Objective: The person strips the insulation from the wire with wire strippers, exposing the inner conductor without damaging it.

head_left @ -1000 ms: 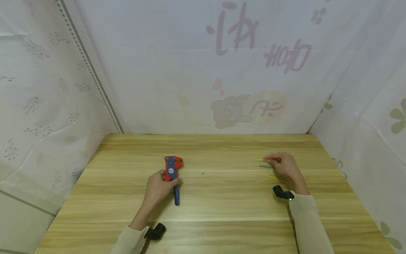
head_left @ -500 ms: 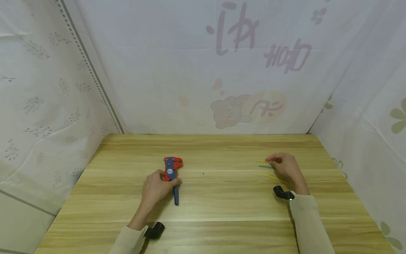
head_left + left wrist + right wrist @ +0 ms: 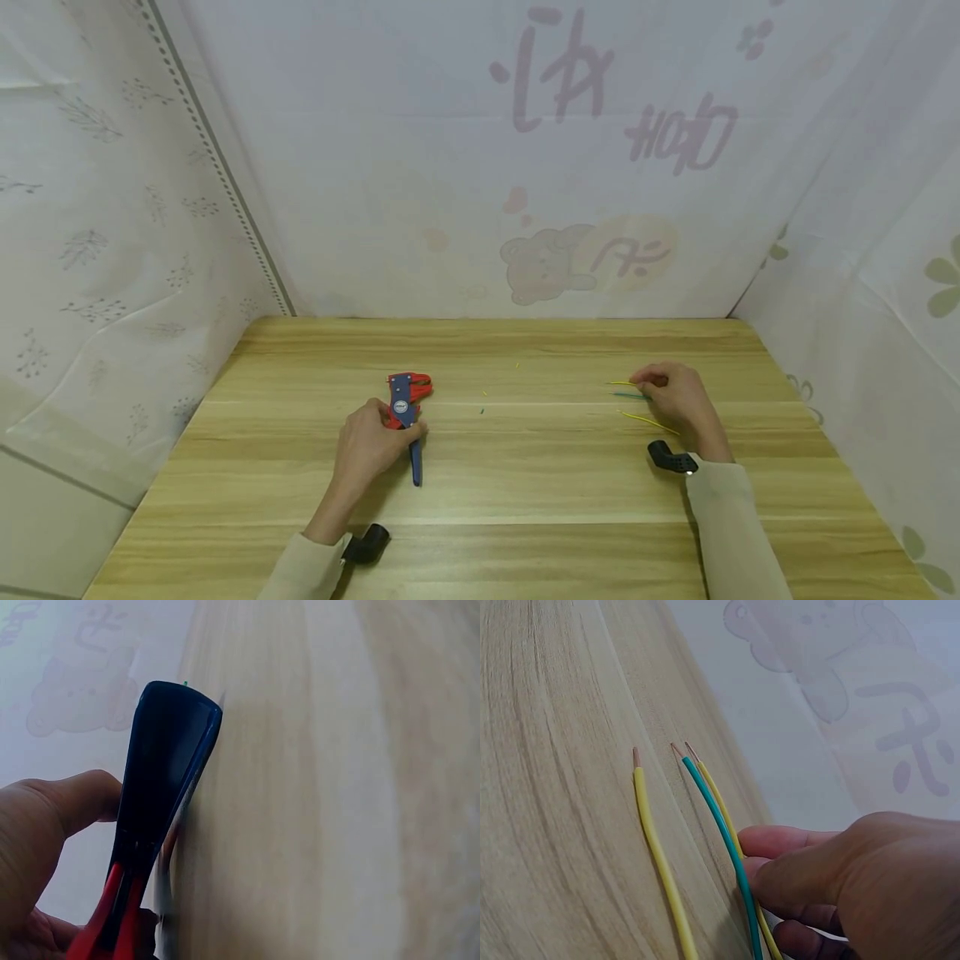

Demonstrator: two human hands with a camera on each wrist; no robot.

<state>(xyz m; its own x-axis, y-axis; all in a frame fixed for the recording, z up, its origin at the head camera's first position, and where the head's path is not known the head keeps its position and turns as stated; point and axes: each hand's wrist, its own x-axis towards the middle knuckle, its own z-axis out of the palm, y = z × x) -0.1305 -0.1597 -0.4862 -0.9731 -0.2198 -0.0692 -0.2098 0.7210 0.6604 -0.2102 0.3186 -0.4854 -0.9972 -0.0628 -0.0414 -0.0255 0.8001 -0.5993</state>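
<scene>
My left hand (image 3: 371, 442) grips a wire stripper (image 3: 402, 400) with red jaws and blue handles, over the left side of the table. Its blue handle (image 3: 169, 750) fills the middle of the left wrist view, with the thumb along its side. At the right, my right hand (image 3: 678, 400) pinches the farthest yellow wire (image 3: 717, 795) between thumb and finger. Beside it lies a green wire (image 3: 720, 825), and nearer to me a second yellow wire (image 3: 660, 862). Bare copper shows at the ends of all three wires. The fingers hide part of the far wire.
Tiny scraps of insulation lie mid-table: a green scrap (image 3: 482, 411), a yellow scrap (image 3: 485, 393) and another yellow scrap (image 3: 517, 365). The wooden table (image 3: 525, 483) meets a printed cloth backdrop (image 3: 375, 208) behind, with cloth on both sides.
My right hand has shifted slightly right, and the far yellow wire has come down a little towards the green one. The left hand and wire stripper have moved slightly left.
</scene>
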